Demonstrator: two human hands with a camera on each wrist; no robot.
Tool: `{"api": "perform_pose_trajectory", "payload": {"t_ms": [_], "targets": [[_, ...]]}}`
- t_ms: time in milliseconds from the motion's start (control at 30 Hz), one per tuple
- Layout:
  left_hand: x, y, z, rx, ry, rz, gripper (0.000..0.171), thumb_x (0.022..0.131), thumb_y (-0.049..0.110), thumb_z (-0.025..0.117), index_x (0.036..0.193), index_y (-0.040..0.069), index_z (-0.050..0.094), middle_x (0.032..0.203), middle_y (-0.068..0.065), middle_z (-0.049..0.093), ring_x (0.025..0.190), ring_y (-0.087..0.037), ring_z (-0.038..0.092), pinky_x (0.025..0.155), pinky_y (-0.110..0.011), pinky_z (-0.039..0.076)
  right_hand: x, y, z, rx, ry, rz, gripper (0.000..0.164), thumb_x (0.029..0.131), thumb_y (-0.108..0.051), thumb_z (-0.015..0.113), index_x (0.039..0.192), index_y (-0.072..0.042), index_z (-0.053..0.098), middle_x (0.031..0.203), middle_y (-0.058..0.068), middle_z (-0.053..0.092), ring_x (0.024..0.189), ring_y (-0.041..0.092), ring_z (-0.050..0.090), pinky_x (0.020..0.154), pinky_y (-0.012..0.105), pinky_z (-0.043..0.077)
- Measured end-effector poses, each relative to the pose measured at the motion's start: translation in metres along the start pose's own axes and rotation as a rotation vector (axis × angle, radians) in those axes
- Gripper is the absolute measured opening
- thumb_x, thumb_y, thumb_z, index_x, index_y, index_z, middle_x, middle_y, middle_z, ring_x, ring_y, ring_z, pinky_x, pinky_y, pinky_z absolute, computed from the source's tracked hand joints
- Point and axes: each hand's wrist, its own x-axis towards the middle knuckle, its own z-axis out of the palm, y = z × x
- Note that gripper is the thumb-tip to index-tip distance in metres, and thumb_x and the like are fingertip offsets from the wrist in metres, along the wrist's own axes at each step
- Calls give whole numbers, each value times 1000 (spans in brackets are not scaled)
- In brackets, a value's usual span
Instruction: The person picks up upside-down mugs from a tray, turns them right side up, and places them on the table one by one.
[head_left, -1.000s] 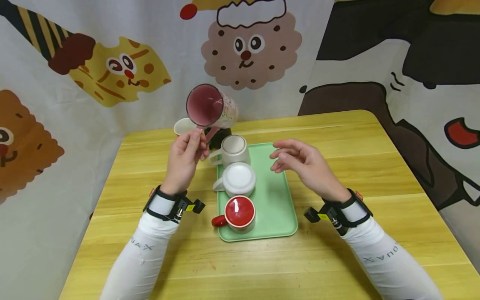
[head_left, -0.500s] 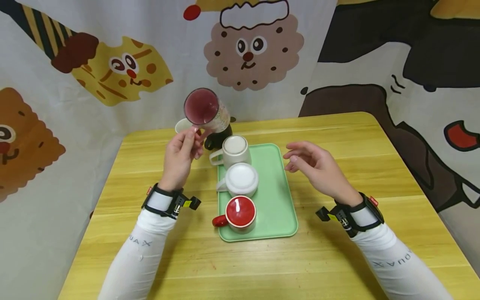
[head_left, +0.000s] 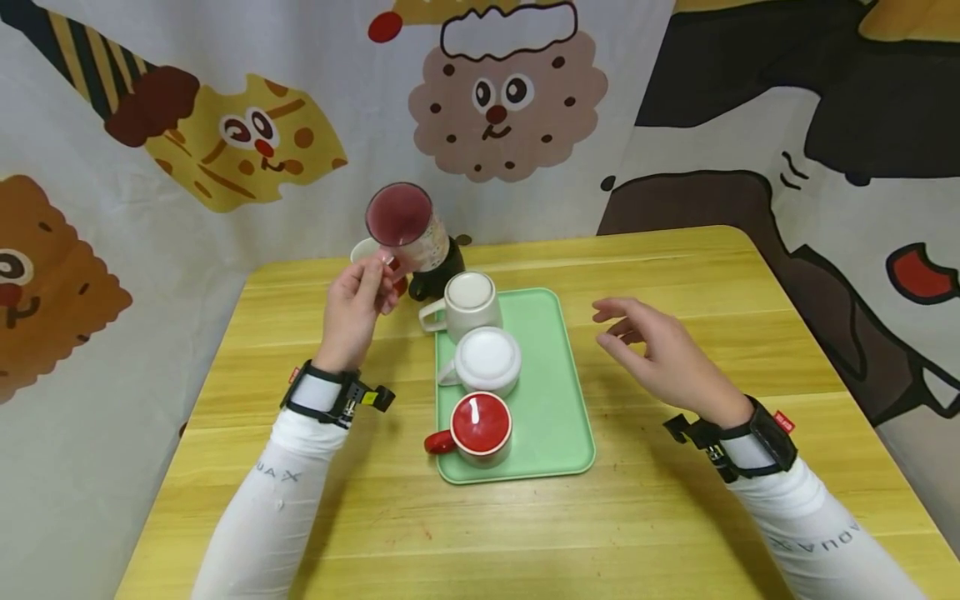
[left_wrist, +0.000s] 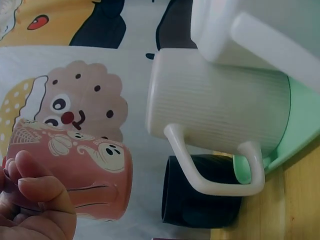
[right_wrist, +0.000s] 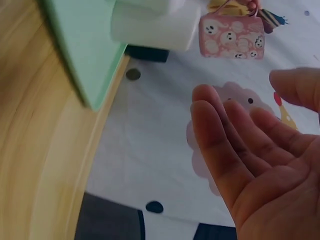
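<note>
My left hand (head_left: 352,307) pinches the handle of a pink mug (head_left: 426,243) and holds it raised at the back of the table. The mug is tilted, its dark pink inside facing the head camera; pale ghost pictures cover its outside in the left wrist view. My right hand (head_left: 663,354) hovers right of the green tray (head_left: 551,408), fingers loosely bent, holding nothing. Along the tray's left side stand a cream mug (head_left: 470,302), a white mug (head_left: 487,360) and a mug with a red top and handle (head_left: 480,423). The cream and white mugs are upside down.
A black mug (head_left: 444,273) stands behind the cream mug, partly hidden by the pink one. Another cup with a white inside (head_left: 363,249) is mostly hidden behind my left hand. A cartoon-printed cloth (head_left: 517,208) hangs behind the wooden table (head_left: 675,517).
The pink mug has come down and slightly left in my left hand, showing more of the black mug. My right hand has moved right, away from the tray. The white mug has shifted slightly right.
</note>
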Motion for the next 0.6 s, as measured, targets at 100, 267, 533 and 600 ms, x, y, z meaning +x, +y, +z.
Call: {"api": "perform_pose_trajectory", "payload": {"t_ms": [100, 267, 533, 600], "targets": [[4, -1, -2, -3, 9, -11, 46, 111, 31, 57, 108, -15, 57, 88, -7, 61, 70, -14, 57, 60, -20, 47, -5, 1, -2, -40, -22, 1, 44, 105, -13, 69, 147, -5, 56, 134, 9, 66, 103, 21, 72, 87, 45, 61], [11, -3, -3, 17, 12, -29, 49, 111, 33, 57, 108, -15, 56, 87, -10, 59, 70, -15, 55, 60, -21, 46, -11, 3, -5, -112, -52, -21, 46, 104, -12, 71, 147, -6, 56, 136, 11, 64, 103, 22, 72, 83, 45, 62], [27, -6, -5, 33, 29, -82, 39, 110, 38, 57, 104, 0, 62, 93, -13, 57, 71, -16, 53, 58, -21, 45, -20, 4, -5, -169, -79, -40, 48, 103, -13, 73, 147, -7, 56, 135, 10, 64, 107, 24, 70, 84, 47, 62], [31, -8, -6, 45, 29, -97, 35, 109, 39, 57, 102, 6, 64, 95, -14, 56, 72, -17, 54, 59, -22, 45, -22, 4, -4, -174, -84, -36, 48, 103, -14, 72, 148, -7, 55, 135, 10, 63, 108, 24, 70, 84, 46, 62]]}}
